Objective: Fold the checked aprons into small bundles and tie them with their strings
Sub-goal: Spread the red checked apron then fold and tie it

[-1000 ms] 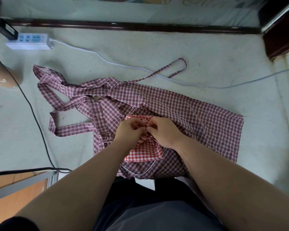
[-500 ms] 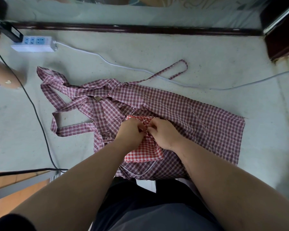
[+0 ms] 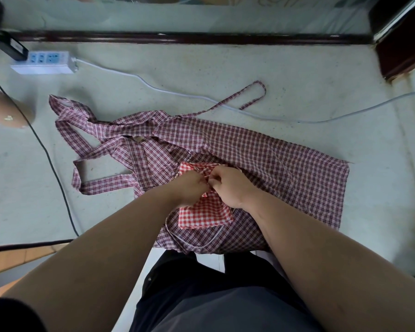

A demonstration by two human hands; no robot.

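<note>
A small folded bundle of red-and-white checked apron (image 3: 203, 212) lies on top of a larger maroon checked apron (image 3: 273, 159) spread flat on the pale surface. My left hand (image 3: 192, 188) and my right hand (image 3: 228, 185) meet over the bundle's far half, fingers curled and pinching its thin strings between them. The strings themselves are mostly hidden under my fingers. The maroon apron's straps (image 3: 86, 144) trail to the left, and one long string (image 3: 249, 94) loops away at the far side.
A white power strip (image 3: 44, 63) sits at the far left with its white cable (image 3: 177, 94) running across behind the aprons. A black cable (image 3: 55, 173) runs down the left side. A dark wooden rail (image 3: 189, 40) bounds the far edge.
The hands stay together over the red bundle with only small finger movements on the strings. The camera has shifted slightly; the aprons have not moved.
</note>
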